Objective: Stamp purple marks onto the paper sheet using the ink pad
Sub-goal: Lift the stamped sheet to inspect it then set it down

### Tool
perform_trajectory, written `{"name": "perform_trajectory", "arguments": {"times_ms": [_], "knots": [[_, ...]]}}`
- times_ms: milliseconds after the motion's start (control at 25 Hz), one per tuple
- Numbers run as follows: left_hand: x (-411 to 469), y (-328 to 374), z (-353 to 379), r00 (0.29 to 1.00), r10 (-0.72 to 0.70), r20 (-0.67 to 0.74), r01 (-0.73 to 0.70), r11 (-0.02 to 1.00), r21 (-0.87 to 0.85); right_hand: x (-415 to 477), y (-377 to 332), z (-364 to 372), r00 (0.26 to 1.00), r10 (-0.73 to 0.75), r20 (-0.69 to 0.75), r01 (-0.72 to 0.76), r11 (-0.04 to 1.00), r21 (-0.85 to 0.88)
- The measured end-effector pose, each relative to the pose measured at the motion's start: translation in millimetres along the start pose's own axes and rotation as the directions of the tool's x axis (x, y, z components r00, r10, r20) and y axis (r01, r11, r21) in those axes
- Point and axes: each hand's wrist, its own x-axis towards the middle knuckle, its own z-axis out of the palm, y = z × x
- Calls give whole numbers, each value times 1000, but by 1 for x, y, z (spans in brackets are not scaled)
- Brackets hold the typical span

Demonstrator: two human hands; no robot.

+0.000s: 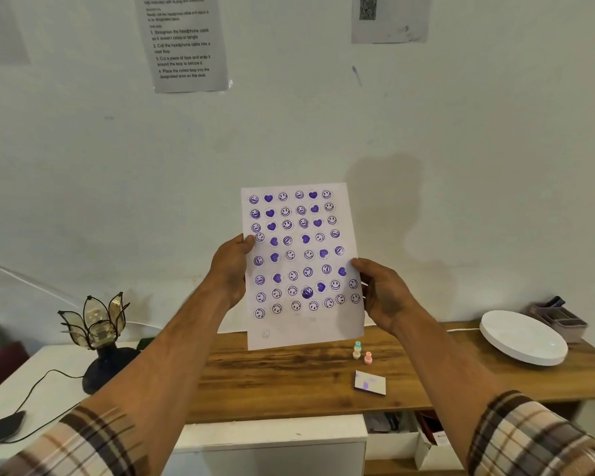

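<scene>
Head view: white paper sheet covered in purple stamp marks (303,255) held upright above wooden bench (289,379), left hand (229,266) and right hand (382,290) fingers pinching its side edges. Thin, floppy, creases easily; side-edge grip suits. Small stamps (361,352), probably closed ink pad (370,383), on bench.

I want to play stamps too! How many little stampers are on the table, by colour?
Teal stamper: 1
Cream stamper: 1
Pink stamper: 1
Total: 3

The teal one seems to sit on top of the cream one.
</scene>
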Motion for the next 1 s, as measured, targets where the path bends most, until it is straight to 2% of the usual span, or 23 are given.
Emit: {"name": "perform_trajectory", "arguments": {"times_ms": [160, 280, 600, 840, 1000], "knots": [[4, -9, -2, 1000, 10, -23, -8, 997, 73, 4, 9, -1, 995, -83, -58, 73, 985, -157], [7, -18, -8, 999, 19, -49, -12, 988, 152, 9, 17, -4, 989, -102, -104, 86, 985, -148], [24, -57, -26, 999, -21, -45, 25, 996, 84, 27, 55, -9, 983, -24, -185, -1, 991, -132], [52, -106, -39, 994, -75, -73, 85, 986, 142, 56, 105, -28, 964, 41, -263, -85, 984, -158], [78, -157, -46, 984, -92, -150, 121, 972, 201, 86, 153, -44, 942, 108, -319, -160, 977, -141]]}}
